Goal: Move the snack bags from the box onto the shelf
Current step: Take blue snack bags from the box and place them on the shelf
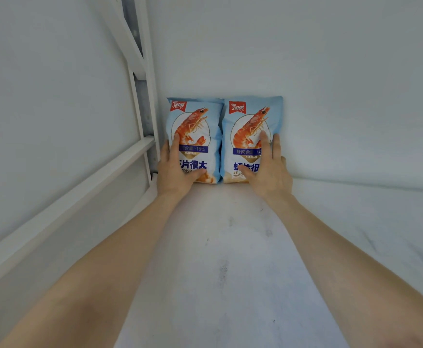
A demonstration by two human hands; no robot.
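At the left a white metal frame (62, 204) runs from near to far along the side of the shelf (225, 247), whose pale surface has grey, marble-like marks. What lies in the gap behind the far post is hard to make out.

The left hand (176, 172) lies flat on the left snack bag (195, 126), with straight fingers and the thumb spread over its lower print. This bag stands upright in the far left corner, touching the right snack bag (250, 121). Both lean on the white wall (305, 71).

The right hand (268, 172) presses the right bag in the same way, fingers straight and apart, hiding part of the blue letters. Both forearms are cut off at the near edge.
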